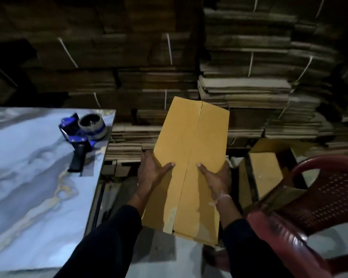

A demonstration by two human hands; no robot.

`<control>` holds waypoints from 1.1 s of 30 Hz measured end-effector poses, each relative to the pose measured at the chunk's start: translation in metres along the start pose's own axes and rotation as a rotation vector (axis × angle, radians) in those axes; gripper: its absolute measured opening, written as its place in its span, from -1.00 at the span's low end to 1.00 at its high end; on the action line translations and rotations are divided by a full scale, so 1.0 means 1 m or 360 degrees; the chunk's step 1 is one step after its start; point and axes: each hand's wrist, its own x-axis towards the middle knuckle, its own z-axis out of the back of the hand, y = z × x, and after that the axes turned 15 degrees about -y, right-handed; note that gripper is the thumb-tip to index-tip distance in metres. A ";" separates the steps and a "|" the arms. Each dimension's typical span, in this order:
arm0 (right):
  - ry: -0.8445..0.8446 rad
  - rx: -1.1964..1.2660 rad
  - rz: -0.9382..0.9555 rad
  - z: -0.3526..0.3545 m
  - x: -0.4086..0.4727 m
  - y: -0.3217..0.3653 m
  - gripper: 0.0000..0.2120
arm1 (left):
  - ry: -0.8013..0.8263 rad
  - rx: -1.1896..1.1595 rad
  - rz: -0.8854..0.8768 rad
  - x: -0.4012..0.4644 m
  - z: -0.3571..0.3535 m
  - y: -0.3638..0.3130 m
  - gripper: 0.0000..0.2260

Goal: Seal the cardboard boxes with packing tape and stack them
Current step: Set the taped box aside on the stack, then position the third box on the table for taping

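Head view: both hands carry one yellow cardboard box (191, 157) in the air, right of the marble-pattern table (28, 177) and clear of its right edge. Left hand (153, 171) wraps the box's left side, thumb on top; right hand (215, 175) does the same on the right side, so both are clamped on the box. Flaps are folded shut and meet at a centre seam; some glossy tape shows near the end closest to the person, though I can't tell if the whole seam is covered. Tape dispenser (82, 133) sits untouched at the table's far right corner. My read: set the box flat on the table beside the dispenser, keep thumbs pressing the flaps level so the seam stays closed, then run tape along it. Room is tight: red plastic chair (313, 207) close on the right, an open box (265, 173) on the floor just beyond the right hand, bundled flat cardboard (239, 77) stacked behind. Leftward over the table edge looks like the free path.
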 end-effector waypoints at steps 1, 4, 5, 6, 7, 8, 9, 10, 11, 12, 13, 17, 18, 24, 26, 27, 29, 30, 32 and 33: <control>-0.0008 0.0002 0.0042 0.013 -0.001 0.031 0.09 | -0.0035 -0.0015 -0.0048 0.002 0.015 -0.026 -0.15; -0.0023 0.0063 0.0174 0.045 -0.008 0.116 0.06 | -0.0136 -0.0046 -0.0179 0.010 0.061 -0.096 -0.22; -0.0018 0.0086 0.0220 0.053 -0.012 0.142 0.05 | -0.0169 -0.0044 -0.0219 0.014 0.077 -0.115 -0.23; -0.0012 0.0112 0.0255 0.060 -0.017 0.166 0.05 | -0.0197 -0.0034 -0.0250 0.018 0.093 -0.133 -0.24; -0.0011 0.0139 0.0289 0.065 -0.022 0.188 0.07 | -0.0234 -0.0023 -0.0290 0.022 0.109 -0.150 -0.25; -0.0004 0.0165 0.0326 0.069 -0.029 0.209 0.08 | -0.0272 -0.0008 -0.0315 0.025 0.126 -0.164 -0.26; 0.0004 0.0175 0.0356 0.072 -0.038 0.229 0.08 | -0.0311 0.0009 -0.0335 0.028 0.142 -0.176 -0.27; 0.0011 0.0180 0.0386 0.073 -0.048 0.247 0.06 | -0.0351 0.0020 -0.0347 0.030 0.159 -0.185 -0.28; 0.0012 0.0180 0.0411 0.073 -0.059 0.264 0.03 | -0.0391 0.0024 -0.0353 0.033 0.176 -0.192 -0.28; 0.0020 0.0190 0.0445 0.071 -0.071 0.280 -0.02 | -0.0433 0.0018 -0.0352 0.035 0.193 -0.196 -0.28; 0.0037 0.0206 0.0467 0.067 -0.082 0.293 -0.05 | -0.0470 0.0009 -0.0349 0.037 0.211 -0.198 -0.28; 0.0131 0.0237 0.0577 0.033 -0.137 0.336 0.00 | -0.0568 -0.0022 -0.0323 0.047 0.288 -0.181 -0.31; 0.0156 0.0242 0.0610 0.021 -0.154 0.345 0.02 | -0.0597 -0.0031 -0.0317 0.050 0.309 -0.172 -0.32; 0.0297 0.0250 0.0712 -0.071 -0.284 0.386 0.06 | -0.0760 0.0015 -0.0244 0.075 0.452 -0.093 -0.31; 0.0348 0.0229 0.0688 -0.105 -0.333 0.394 0.00 | -0.0792 0.0072 -0.0226 0.084 0.500 -0.062 -0.30; 0.0386 0.0230 0.0667 -0.121 -0.356 0.395 -0.03 | -0.0801 0.0086 -0.0213 0.089 0.523 -0.044 -0.29; 0.0452 0.0241 0.0641 -0.155 -0.397 0.393 -0.07 | -0.0802 0.0110 -0.0179 0.095 0.563 -0.010 -0.27; 0.0471 0.0238 0.0640 -0.169 -0.418 0.390 -0.06 | -0.0800 0.0128 -0.0161 0.097 0.580 0.007 -0.26; 0.0500 0.0196 0.0611 -0.196 -0.453 0.381 -0.02 | -0.0785 0.0168 -0.0125 0.099 0.608 0.039 -0.25; 0.0523 0.0164 0.0586 -0.207 -0.470 0.376 -0.01 | -0.0770 0.0185 -0.0102 0.099 0.619 0.054 -0.26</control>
